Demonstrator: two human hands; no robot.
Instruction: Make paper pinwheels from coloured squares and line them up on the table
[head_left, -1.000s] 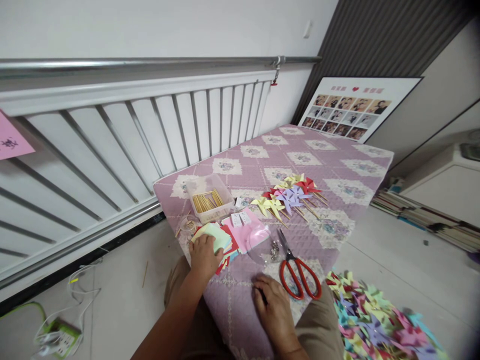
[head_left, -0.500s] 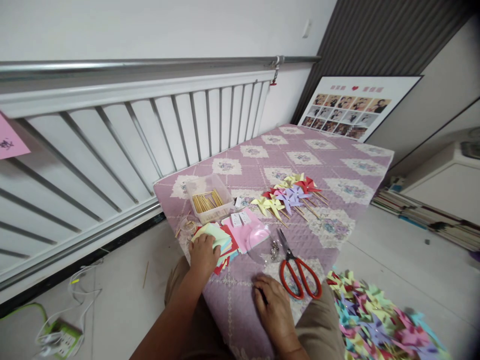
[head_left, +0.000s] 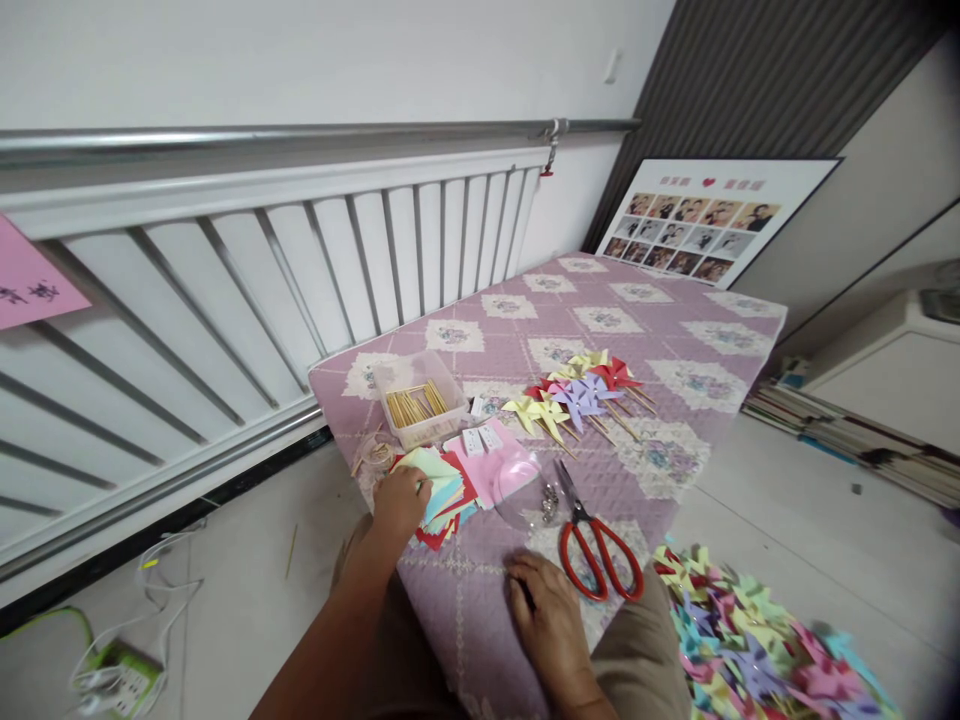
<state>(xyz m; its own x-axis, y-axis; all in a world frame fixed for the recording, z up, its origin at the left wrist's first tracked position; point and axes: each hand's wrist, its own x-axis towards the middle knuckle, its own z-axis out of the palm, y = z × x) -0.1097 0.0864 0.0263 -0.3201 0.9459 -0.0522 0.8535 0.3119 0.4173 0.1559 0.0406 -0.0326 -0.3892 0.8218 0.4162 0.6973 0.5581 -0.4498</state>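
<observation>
My left hand [head_left: 401, 500] is at the left side of a stack of coloured paper sheets [head_left: 444, 490], its fingers bent and pinched at the pale upper sheets. Green, yellow, blue and red edges fan out below it. My right hand [head_left: 551, 625] rests on the tablecloth with its fingers loosely curled, a gap beside the thumb and nothing visible in it. Close by on its right lie red-handled scissors [head_left: 600, 560], blades pointing away from me. A clear round dish [head_left: 525, 495] holding small metal pieces sits above my right hand.
Behind the stack stand a clear box [head_left: 420, 400] of wooden sticks and a small round container [head_left: 377, 455]. Pink paper [head_left: 491, 460] lies alongside. Finished paper pinwheels [head_left: 577, 395] rest mid-table; many more pinwheels [head_left: 757, 640] are heaped at lower right. A radiator [head_left: 360, 250] borders the left.
My left hand has shifted slightly left on the paper stack, and its fingers have drawn in from lying spread. My right hand stays in place.
</observation>
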